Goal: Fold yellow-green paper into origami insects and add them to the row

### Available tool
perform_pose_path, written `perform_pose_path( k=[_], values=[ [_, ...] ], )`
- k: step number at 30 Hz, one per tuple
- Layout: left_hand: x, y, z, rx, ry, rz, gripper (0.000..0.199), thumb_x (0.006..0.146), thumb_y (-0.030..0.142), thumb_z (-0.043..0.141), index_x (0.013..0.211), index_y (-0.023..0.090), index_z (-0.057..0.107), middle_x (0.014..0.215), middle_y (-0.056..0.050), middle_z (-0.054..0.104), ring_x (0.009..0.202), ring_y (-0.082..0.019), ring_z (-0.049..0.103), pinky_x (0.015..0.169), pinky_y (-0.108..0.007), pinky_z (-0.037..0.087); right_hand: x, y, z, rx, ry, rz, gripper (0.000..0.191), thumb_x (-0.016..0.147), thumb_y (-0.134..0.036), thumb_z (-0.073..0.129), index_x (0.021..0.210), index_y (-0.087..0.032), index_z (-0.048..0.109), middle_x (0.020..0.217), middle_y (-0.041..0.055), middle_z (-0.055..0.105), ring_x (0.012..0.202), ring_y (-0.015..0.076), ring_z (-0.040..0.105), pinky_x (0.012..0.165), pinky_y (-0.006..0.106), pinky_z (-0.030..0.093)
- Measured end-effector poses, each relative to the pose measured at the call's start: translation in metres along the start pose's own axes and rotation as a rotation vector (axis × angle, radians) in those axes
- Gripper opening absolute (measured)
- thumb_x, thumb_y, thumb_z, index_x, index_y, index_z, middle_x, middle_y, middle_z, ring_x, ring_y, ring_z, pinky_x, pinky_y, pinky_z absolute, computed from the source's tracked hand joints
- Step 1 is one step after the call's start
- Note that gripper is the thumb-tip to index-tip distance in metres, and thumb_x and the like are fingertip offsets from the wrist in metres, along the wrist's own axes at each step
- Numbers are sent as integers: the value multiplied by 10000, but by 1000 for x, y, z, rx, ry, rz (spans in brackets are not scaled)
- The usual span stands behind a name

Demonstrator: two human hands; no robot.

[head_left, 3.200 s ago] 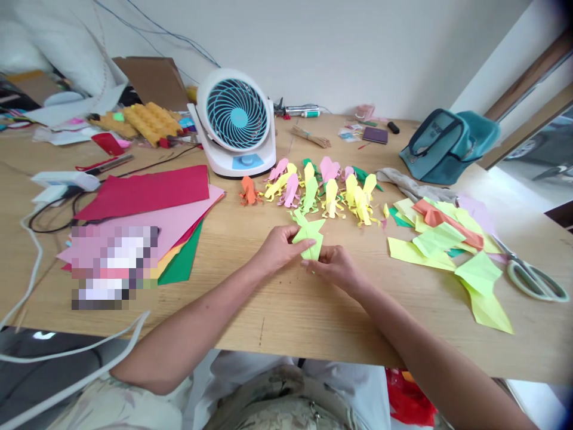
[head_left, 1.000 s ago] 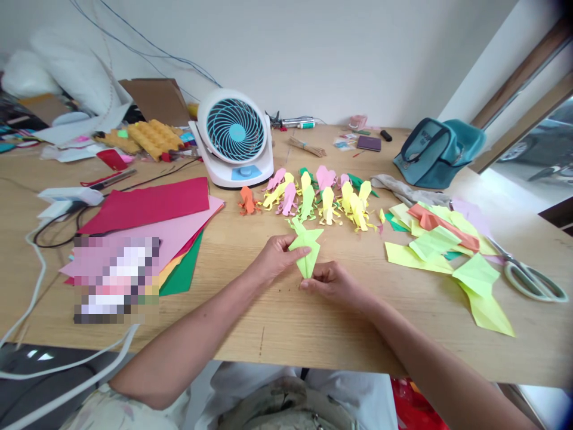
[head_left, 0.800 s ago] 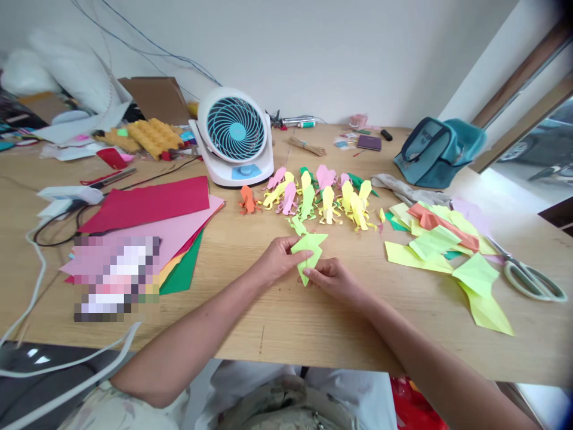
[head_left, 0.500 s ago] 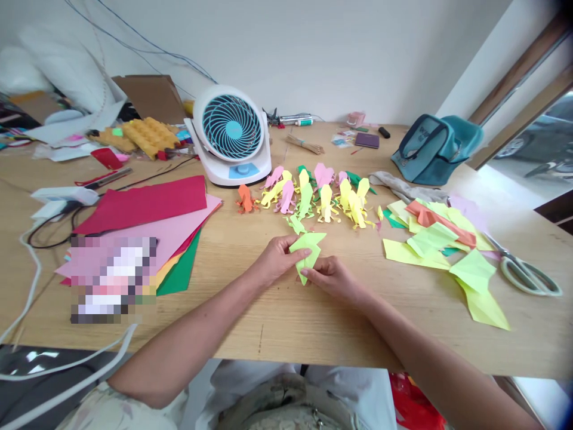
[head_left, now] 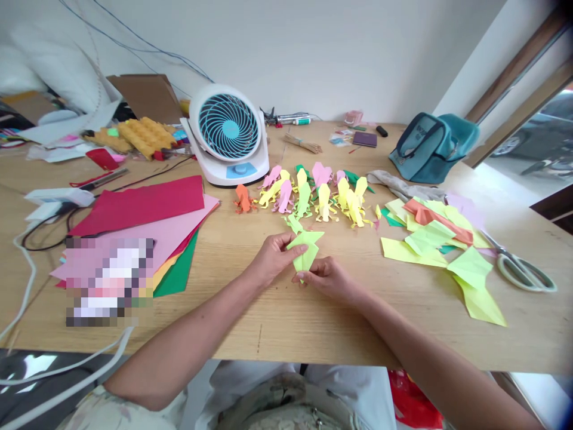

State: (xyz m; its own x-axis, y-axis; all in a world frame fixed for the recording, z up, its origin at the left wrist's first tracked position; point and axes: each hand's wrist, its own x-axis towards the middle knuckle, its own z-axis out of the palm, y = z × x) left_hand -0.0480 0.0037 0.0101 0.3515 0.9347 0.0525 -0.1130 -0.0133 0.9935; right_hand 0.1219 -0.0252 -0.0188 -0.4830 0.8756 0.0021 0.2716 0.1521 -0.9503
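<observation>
A light green folded origami paper (head_left: 308, 251), with pointed flaps, is held just above the table between both hands. My left hand (head_left: 276, 254) pinches its left side, thumb on top. At its lower tip, my right hand (head_left: 329, 277) grips the paper between thumb and fingers. Just beyond the paper lies a small green folded paper piece (head_left: 294, 224). Farther back stand several folded paper figures with legs, among them an orange one (head_left: 243, 198), a pink one (head_left: 284, 197), a green one (head_left: 304, 200) and a yellow one (head_left: 324, 203).
Coloured paper sheets (head_left: 143, 206) and a blurred-out object (head_left: 110, 280) lie left. A white fan (head_left: 230, 128) stands behind. To the right are paper scraps (head_left: 430, 239), scissors (head_left: 523, 272), a grey cloth (head_left: 403, 186) and a teal bag (head_left: 434, 146). A white cable (head_left: 29, 286) hangs over the left edge.
My right thumb and fingers have shifted slightly at the paper's lower tip. Both hands keep hold of the green paper. The whole view has moved a little.
</observation>
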Motion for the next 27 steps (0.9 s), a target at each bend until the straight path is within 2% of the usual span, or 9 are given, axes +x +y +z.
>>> perform_pose_path(
  k=[4, 11, 17, 21, 27],
  values=[
    [1, -3, -1, 3, 21, -11, 388, 731, 441, 763, 641, 147, 527, 574, 60, 450, 541, -64, 356, 525, -202, 283, -1, -2, -1, 0, 8, 15, 445, 828, -552, 640, 834, -126, 770, 697, 53, 693, 615, 128, 568, 566, 224, 410],
    [2, -2, -4, 32, -23, 22, 462, 845, 547, 612, 622, 154, 516, 563, 44, 425, 531, -77, 388, 518, -214, 314, 0, -5, -1, -15, 70, 40, 420, 827, -515, 634, 747, -124, 763, 661, 59, 707, 571, 123, 559, 527, 218, 394],
    [0, 0, 1, -20, -39, -24, 382, 653, 440, 823, 798, 141, 634, 650, 36, 569, 543, -79, 450, 526, -211, 348, 0, -4, -1, -36, 101, 29, 391, 842, -477, 623, 682, -135, 723, 637, 43, 695, 540, 105, 511, 510, 213, 367],
    [-1, 1, 4, -21, 9, -38, 359, 651, 424, 825, 798, 131, 677, 622, 35, 569, 565, -86, 465, 565, -217, 367, -1, -3, 0, -26, 88, 17, 416, 834, -515, 630, 682, -135, 708, 650, 41, 684, 558, 108, 494, 513, 220, 351],
    [-1, -1, 2, -44, 42, -42, 367, 627, 403, 842, 817, 119, 709, 676, 15, 613, 621, -98, 503, 611, -223, 388, 0, 1, 0, -44, 82, -2, 446, 790, -537, 688, 607, -137, 617, 499, -45, 446, 495, 70, 324, 480, 228, 227]
  ],
)
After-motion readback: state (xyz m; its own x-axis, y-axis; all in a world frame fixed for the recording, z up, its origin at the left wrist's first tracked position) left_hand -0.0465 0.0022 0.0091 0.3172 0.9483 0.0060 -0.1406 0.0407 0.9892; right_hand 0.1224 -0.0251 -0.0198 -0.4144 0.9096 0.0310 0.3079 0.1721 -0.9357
